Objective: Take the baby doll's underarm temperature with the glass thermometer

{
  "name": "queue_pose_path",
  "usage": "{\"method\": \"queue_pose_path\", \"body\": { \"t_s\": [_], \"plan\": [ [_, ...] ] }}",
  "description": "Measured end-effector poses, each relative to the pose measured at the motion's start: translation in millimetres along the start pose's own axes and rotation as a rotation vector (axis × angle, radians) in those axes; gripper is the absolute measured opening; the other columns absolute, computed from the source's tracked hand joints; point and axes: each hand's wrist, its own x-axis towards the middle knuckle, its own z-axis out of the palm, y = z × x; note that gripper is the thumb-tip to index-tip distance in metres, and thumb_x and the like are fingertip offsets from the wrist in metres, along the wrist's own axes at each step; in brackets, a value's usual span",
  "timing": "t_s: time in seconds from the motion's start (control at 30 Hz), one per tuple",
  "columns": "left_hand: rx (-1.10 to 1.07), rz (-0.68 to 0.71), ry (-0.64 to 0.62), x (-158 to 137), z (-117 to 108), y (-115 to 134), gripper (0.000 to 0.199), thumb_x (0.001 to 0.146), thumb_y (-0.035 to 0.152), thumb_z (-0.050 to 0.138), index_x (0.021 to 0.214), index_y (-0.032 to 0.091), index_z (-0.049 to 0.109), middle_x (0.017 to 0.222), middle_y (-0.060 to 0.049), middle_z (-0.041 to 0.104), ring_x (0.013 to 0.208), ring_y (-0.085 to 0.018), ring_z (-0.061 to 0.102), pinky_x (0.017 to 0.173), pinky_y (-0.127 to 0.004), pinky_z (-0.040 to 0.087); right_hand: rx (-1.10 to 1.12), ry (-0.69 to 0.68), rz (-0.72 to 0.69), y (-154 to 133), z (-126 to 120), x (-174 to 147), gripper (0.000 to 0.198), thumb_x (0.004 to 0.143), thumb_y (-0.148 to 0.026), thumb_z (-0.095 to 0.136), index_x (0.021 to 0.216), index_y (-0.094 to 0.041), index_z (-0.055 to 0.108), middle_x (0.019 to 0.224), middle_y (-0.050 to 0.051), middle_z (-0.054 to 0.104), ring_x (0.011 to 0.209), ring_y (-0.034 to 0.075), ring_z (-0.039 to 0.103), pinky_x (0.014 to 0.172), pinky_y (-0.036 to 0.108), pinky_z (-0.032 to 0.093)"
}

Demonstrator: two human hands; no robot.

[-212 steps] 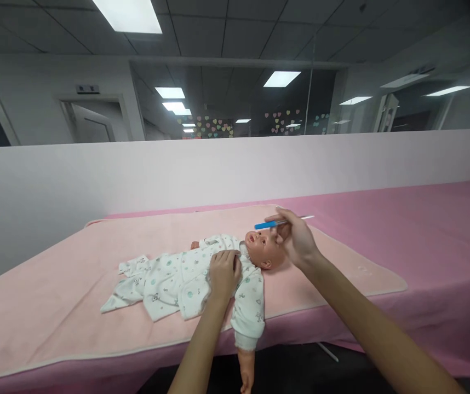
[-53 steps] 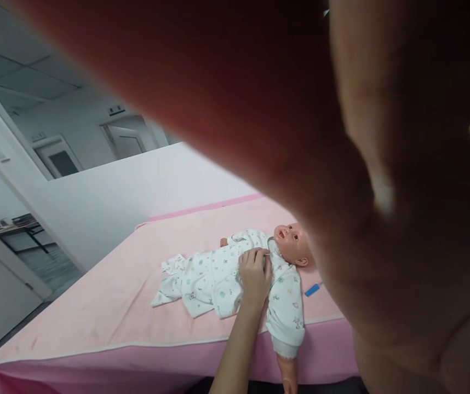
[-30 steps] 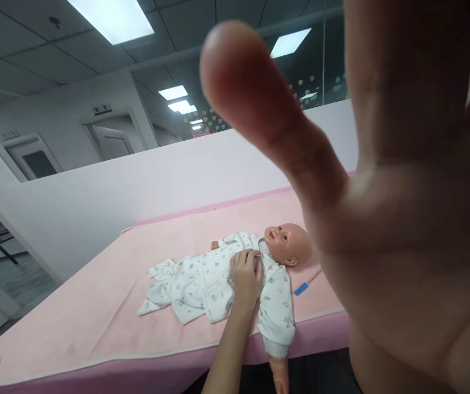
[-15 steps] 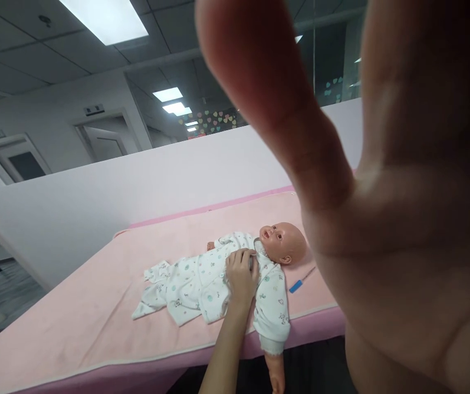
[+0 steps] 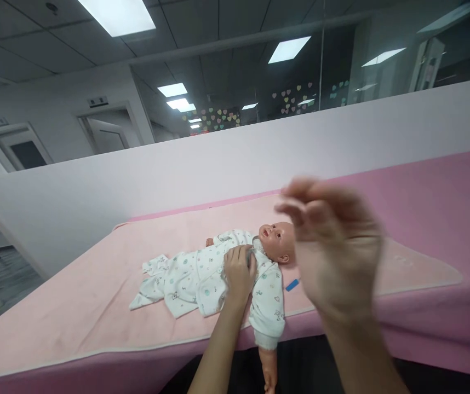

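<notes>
A baby doll point(image 5: 194, 276) in a white patterned outfit lies on its back on the bed, its head to the right and one arm hanging over the front edge. On its chest rests my left hand point(image 5: 239, 268), fingers curled, with a small grey thing point(image 5: 251, 255) showing between thumb and fingers; its kind is unclear. My right hand point(image 5: 333, 246) is raised in front of the doll's head, blurred by motion, its fingers loosely bent and apart with nothing seen in them. Beside the doll's shoulder lies a small blue piece point(image 5: 292, 284), partly hidden behind my right hand.
A pale pink sheet point(image 5: 74, 306) covers much of the pink bed point(image 5: 436, 208). Behind it stands a low white partition point(image 5: 218, 169) with glass above, dotted with heart stickers. A door point(image 5: 107, 135) is at the back left.
My right hand has come away from close before the camera, down and further off, uncovering the right side of the bed. My left hand stays on the doll's chest.
</notes>
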Motion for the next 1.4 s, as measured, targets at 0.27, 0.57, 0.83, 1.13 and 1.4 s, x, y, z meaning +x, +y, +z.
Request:
{"method": "queue_pose_path", "body": {
  "t_s": [0.27, 0.57, 0.83, 1.13, 1.4],
  "plan": [
    [0.022, -0.025, -0.037, -0.6, 10.4, -7.2, 0.011, 0.082, 0.017, 0.046, 0.088, 0.019, 0.055, 0.087, -0.004, 0.059, 0.084, -0.018, 0.051, 0.074, -0.031, 0.037, -0.474, 0.108, 0.124, 143.2, -3.7, -37.4, 0.027, 0.082, -0.020, 0.039, 0.091, -0.015, 0.063, 0.088, 0.009, 0.064, 0.083, 0.020, 0.060, 0.076, 0.037, 0.047],
    [0.013, -0.069, -0.002, -1.3, 12.8, -10.9, 0.014, 0.086, 0.019, 0.042, 0.087, 0.017, 0.056, 0.083, -0.004, 0.061, 0.079, -0.018, 0.050, 0.074, -0.031, 0.035, -0.708, 0.053, 0.041, 174.9, -11.3, -51.5, 0.031, 0.076, -0.012, 0.035, 0.089, -0.016, 0.063, 0.088, 0.008, 0.065, 0.084, 0.020, 0.058, 0.077, 0.031, 0.044],
    [-0.025, -0.089, 0.027, -1.3, 9.9, -9.2, 0.018, 0.087, 0.021, 0.041, 0.097, 0.018, 0.056, 0.088, -0.004, 0.062, 0.083, -0.017, 0.052, 0.077, -0.031, 0.036, -0.661, -0.041, 0.088, 181.1, -23.3, -51.3, 0.024, 0.077, -0.018, 0.044, 0.087, -0.016, 0.065, 0.084, 0.006, 0.066, 0.069, 0.017, 0.059, 0.066, 0.027, 0.046],
    [-0.022, -0.090, -0.043, -0.7, 3.8, -5.4, 0.017, 0.084, 0.019, 0.045, 0.095, 0.019, 0.058, 0.092, -0.004, 0.062, 0.087, -0.019, 0.051, 0.080, -0.033, 0.035, -0.592, -0.024, 0.103, 185.8, -28.0, -54.6, 0.021, 0.080, -0.026, 0.046, 0.085, -0.016, 0.064, 0.084, 0.007, 0.066, 0.071, 0.017, 0.060, 0.065, 0.027, 0.047],
    [-0.024, -0.086, -0.042, 0.3, 2.3, -3.7, 0.013, 0.083, 0.019, 0.044, 0.086, 0.018, 0.057, 0.085, -0.003, 0.061, 0.083, -0.018, 0.051, 0.078, -0.032, 0.035, -0.564, -0.026, 0.128, 182.3, -27.9, -54.1, 0.021, 0.080, -0.026, 0.045, 0.083, -0.016, 0.063, 0.081, 0.006, 0.065, 0.068, 0.016, 0.059, 0.063, 0.025, 0.047]
  ]
}}
